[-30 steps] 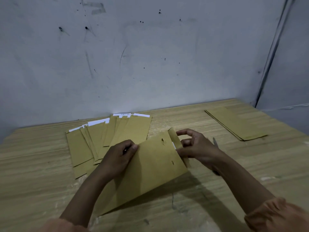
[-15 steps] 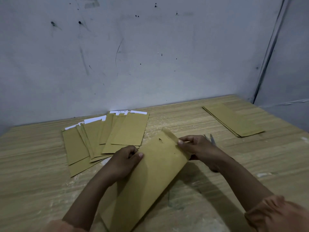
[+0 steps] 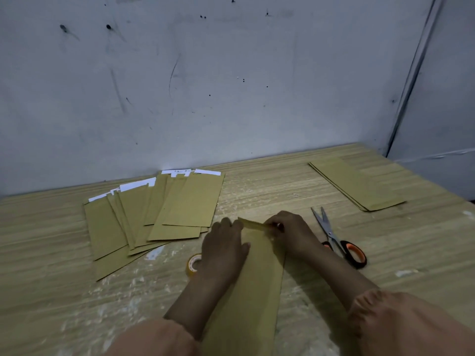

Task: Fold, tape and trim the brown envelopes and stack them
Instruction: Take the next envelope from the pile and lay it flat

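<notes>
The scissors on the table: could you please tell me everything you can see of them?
The scissors lie flat on the wooden table, just beyond the right hand and not touched by it. They have two plain silver metal blades, slightly parted, with tips pointing away toward the wall. The black handle loops with orange inner lining lie nearest the person. The right forearm hides a little of one loop. Nothing else rests on them.

A pale wood-grain worktop (image 3: 257,191) with whitish scuffed patches meets a grey-white wall (image 3: 231,86) marked by dark specks and scratches, with a dark vertical strip (image 3: 408,80) at its right.
</notes>
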### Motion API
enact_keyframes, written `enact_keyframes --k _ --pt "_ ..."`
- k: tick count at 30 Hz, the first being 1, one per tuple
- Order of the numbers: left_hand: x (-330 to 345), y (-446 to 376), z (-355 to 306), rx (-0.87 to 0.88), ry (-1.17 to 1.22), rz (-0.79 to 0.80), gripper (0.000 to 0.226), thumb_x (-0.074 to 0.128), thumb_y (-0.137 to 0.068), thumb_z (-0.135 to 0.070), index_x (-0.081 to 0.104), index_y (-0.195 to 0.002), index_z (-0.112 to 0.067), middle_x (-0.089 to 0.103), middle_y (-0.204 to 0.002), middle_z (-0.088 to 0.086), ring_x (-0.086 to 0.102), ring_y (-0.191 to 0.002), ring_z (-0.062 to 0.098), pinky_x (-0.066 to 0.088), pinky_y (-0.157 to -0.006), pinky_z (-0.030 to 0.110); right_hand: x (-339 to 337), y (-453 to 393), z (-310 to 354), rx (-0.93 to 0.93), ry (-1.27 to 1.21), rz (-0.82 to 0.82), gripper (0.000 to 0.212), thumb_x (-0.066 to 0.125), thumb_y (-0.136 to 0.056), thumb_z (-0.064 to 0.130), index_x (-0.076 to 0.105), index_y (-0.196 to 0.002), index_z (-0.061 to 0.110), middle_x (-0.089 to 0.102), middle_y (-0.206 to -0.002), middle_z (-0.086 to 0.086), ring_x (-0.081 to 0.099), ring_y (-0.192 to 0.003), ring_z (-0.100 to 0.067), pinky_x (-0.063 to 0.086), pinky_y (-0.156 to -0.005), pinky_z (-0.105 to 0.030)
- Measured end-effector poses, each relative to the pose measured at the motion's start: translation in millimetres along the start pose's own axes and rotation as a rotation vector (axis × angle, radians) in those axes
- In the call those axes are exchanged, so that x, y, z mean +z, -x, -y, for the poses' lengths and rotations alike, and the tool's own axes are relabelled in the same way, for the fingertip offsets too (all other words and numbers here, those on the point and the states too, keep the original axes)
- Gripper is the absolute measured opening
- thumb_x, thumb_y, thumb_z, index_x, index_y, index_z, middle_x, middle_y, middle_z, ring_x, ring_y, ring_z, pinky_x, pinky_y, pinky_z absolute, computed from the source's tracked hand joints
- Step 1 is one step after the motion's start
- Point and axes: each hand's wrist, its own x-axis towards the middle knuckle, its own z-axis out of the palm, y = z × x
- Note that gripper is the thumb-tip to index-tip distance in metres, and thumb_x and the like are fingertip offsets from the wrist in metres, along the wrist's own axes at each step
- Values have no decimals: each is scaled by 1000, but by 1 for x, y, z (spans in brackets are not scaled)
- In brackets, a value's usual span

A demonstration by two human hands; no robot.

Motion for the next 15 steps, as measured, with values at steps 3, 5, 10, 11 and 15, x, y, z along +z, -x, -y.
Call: enact_keyframes --k 3,5,10,11,15 --pt "13 -14 -9 165 -67 -9 55 45 -94 -26 26 -145 -19 26 -149 2 22 -137 20 24 -106 31 8 0 0 -115 257 -72 23 61 -87 9 73 -106 14 60 -95 -13 55 -93 -31 38 -69 -32" --pt "21 -21 -9 202 -77 61 60 41 -95 -20 16 -149 -17 14 -157 1 9 -144 17 12 -114 33 11 1 2 -196 404 -82 16 68 -65 17 78 -78 19 58 -68 -6 60 -64 -27 31 -50 -29" --pt "32 -20 -3 240 -142 153 51 22 -103 -21 9 -151 -11 7 -159 4 6 -146 15 0 -116 32 14 7 8 -208 603 -104 20 60 -46 15 73 -62 17 55 -62 -2 58 -55 -18 35 -41 -22" --pt "33 -19 -2 253 -149 148 51 21 -103 -21 7 -151 -10 6 -159 5 6 -146 15 1 -116 31 15 8 7 -197 595 -49 23 59 -55 11 74 -72 10 58 -71 -8 60 -64 -23 38 -47 -25" --pt "38 -17 -3 249 -89 139 51 22 -103 -19 8 -151 -10 6 -159 7 12 -145 19 11 -114 26 19 16 9 -147 498 -10 14 61 -72 11 71 -80 6 56 -79 -11 59 -72 -29 30 -54 -26"
